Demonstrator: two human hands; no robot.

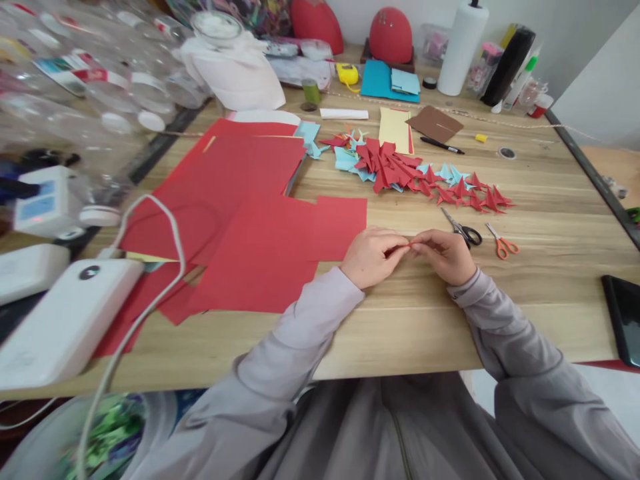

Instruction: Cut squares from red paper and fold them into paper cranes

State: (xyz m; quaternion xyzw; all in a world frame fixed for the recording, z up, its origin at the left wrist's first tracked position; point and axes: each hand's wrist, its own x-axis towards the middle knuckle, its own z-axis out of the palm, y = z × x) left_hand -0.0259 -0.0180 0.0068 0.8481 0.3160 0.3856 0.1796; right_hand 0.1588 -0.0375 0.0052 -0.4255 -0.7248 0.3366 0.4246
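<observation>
Both hands meet over the wooden table, pinching a small piece of red paper [411, 245] between their fingertips. My left hand [375, 257] is closed on its left end, beside the corner of the red paper sheets [260, 253]. My right hand [445, 255] pinches the other end, close to the black-handled scissors [468, 233]. Most of the held paper is hidden by the fingers. Beyond the hands lies a pile of folded red paper pieces [387, 163], mixed with light blue folded ones [450, 175]. Orange-handled scissors [504, 245] rest to the right.
A white power bank [70, 320] with a looped cable [175, 233] sits at left, near many plastic bottles [110, 87]. A black pen [442, 145], brown paper [435, 125] and yellow tape measure [349, 75] lie farther back. A phone [625, 313] is at the right edge.
</observation>
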